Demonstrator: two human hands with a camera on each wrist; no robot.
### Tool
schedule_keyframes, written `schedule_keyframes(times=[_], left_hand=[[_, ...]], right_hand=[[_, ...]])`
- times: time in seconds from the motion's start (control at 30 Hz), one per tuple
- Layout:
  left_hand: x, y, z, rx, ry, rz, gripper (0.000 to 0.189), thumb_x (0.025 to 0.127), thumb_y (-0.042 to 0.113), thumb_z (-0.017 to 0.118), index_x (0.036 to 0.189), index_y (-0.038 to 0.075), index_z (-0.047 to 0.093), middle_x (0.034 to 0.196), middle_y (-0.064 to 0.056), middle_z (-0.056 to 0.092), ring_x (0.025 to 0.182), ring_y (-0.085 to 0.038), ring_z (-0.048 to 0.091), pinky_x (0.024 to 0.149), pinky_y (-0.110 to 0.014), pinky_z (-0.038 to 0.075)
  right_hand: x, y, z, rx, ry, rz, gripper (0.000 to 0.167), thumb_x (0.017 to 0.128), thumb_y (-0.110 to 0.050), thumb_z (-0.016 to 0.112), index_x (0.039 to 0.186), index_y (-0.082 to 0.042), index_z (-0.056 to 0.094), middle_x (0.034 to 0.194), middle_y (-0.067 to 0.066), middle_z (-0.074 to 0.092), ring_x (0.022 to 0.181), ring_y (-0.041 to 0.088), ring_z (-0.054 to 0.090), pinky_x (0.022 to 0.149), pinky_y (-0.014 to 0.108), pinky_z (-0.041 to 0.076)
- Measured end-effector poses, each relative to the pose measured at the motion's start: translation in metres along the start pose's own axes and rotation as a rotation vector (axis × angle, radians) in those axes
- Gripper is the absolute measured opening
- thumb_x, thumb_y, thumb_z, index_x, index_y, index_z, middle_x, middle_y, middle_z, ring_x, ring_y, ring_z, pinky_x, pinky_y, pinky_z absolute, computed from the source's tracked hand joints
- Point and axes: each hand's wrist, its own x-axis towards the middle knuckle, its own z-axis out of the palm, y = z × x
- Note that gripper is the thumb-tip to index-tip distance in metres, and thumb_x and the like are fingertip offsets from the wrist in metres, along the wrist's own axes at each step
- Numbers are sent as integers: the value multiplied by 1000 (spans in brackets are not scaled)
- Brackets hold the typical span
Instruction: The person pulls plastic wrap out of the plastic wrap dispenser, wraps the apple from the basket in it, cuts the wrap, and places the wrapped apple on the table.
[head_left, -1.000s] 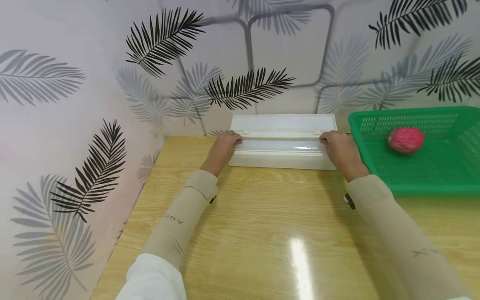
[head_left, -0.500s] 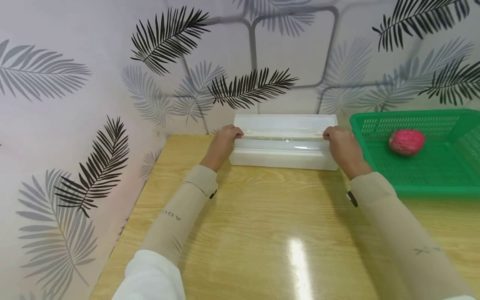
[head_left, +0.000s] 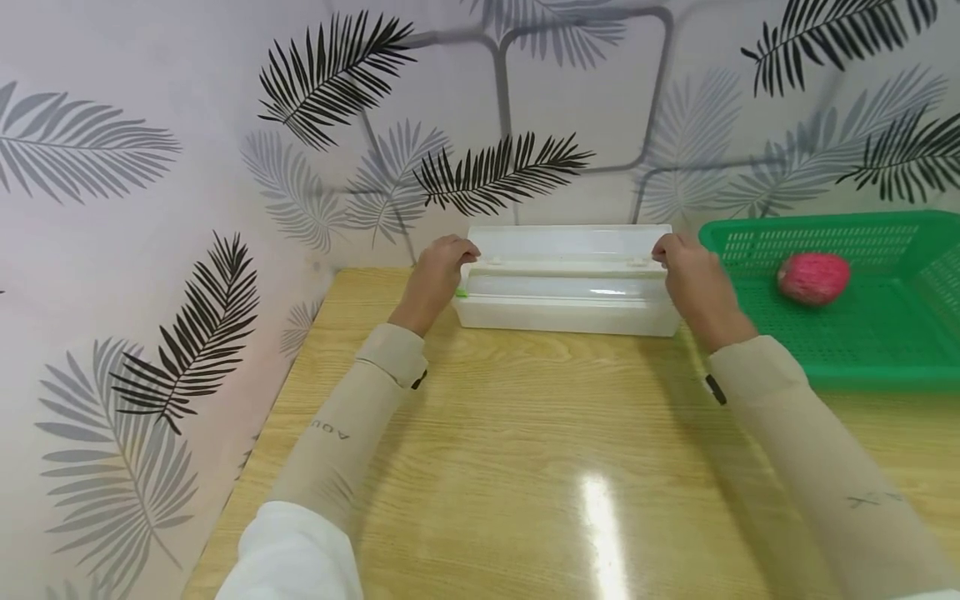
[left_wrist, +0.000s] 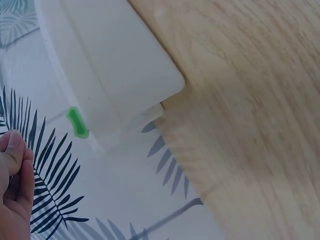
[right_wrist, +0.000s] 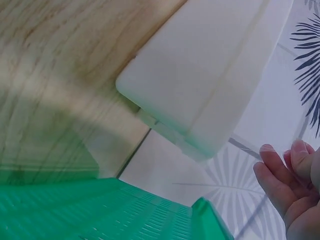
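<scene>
A long white cling film dispenser (head_left: 562,318) stands at the back of the wooden table, its lid (head_left: 566,240) raised against the wall. Inside lies a roll of clear cling film (head_left: 525,286). My left hand (head_left: 433,279) is over the dispenser's left end, thumb and fingertips pinched together. At the other end my right hand (head_left: 697,279) pinches the film's edge between thumb and finger; a faint clear strip shows by its fingertips in the right wrist view. The film between the hands is nearly invisible. A green tab (left_wrist: 77,122) sits on the dispenser's left end.
To the right of the dispenser stands a green plastic basket (head_left: 885,379) holding a pink-red oval fruit (head_left: 813,278). The wooden table (head_left: 510,450) meets a wall (head_left: 570,100) with a leaf pattern directly behind the dispenser.
Both hands have risen slightly and spread a little outward from the roll. The green tab at the left end has come into sight. The dispenser, basket and fruit stay in place.
</scene>
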Motion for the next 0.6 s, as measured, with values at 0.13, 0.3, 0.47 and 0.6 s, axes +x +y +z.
schedule_keyframes(times=[0.13, 0.3, 0.47, 0.6], left_hand=[[2, 2, -7, -4, 25, 5, 11, 90, 6, 59, 94, 2, 68, 90, -8, 65, 87, -23, 60, 81, -28, 48], [3, 7, -16, -7, 45, 8, 10, 89, 6, 60, 94, 2, 68, 90, -8, 65, 88, -22, 59, 82, -27, 48], [5, 10, -24, -16, 73, 38, 10, 90, 4, 60, 93, 2, 68, 91, -8, 65, 88, -22, 59, 82, -26, 48], [7, 11, -32, -14, 100, 54, 9, 89, 3, 60, 93, 1, 68, 90, -9, 65, 88, -23, 60, 82, -27, 48]], right_hand=[[3, -2, -6, 1, 13, -29, 6, 90, 8, 51, 92, 4, 56, 86, 17, 55, 74, 37, 58, 59, 46, 50], [4, -5, -14, 3, 21, -39, 9, 90, 10, 50, 93, 5, 56, 88, 19, 57, 79, 36, 59, 63, 45, 50], [6, -10, -24, -9, 17, -16, 12, 90, 10, 46, 94, 4, 56, 89, 18, 57, 79, 36, 59, 64, 46, 50], [10, -15, -32, -10, 34, -38, 10, 92, 7, 47, 94, 4, 56, 88, 18, 57, 78, 36, 59, 64, 46, 51]])
